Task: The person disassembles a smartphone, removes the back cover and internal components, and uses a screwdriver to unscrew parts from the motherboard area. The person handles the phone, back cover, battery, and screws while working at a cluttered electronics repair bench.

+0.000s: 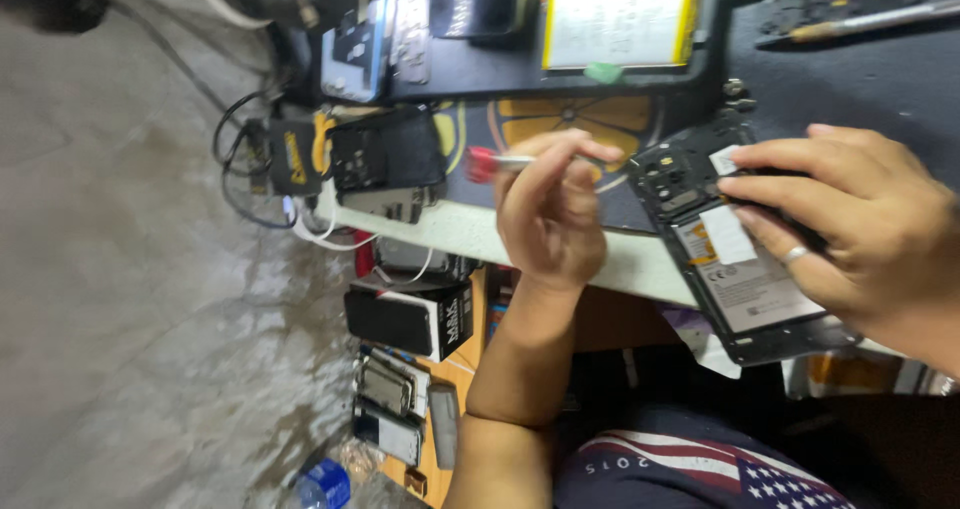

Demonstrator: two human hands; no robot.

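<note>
The phone (670,184) lies open with its back off, at about 3 o'clock in the view. It sits on the edge of the table (450,229). You can see its white battery (760,289) and the dark camera part at its 11 o'clock end.

The right hand (860,229) lies over the phone. Its fingers are pressed down flat on it to keep it in place. The thumb is hidden.

At 9 o'clock from the phone, the left hand (550,219) pinches a thin screwdriver (482,164) with a red handle between fingers and thumb. The tip points toward the phone's camera end, but I cannot tell if it touches.

This looks like work on the small parts or screws at that end. The next move would need the tip to land right on a tiny spot while the other hand keeps the phone from sliding.

At 12 o'clock lies a dark mat (560,119) with an orange pattern, and beyond it another open phone (620,14). At 9 o'clock are tangled cables (240,159). At 7 o'clock sit a black box (410,319) and some old phones (390,389).
</note>
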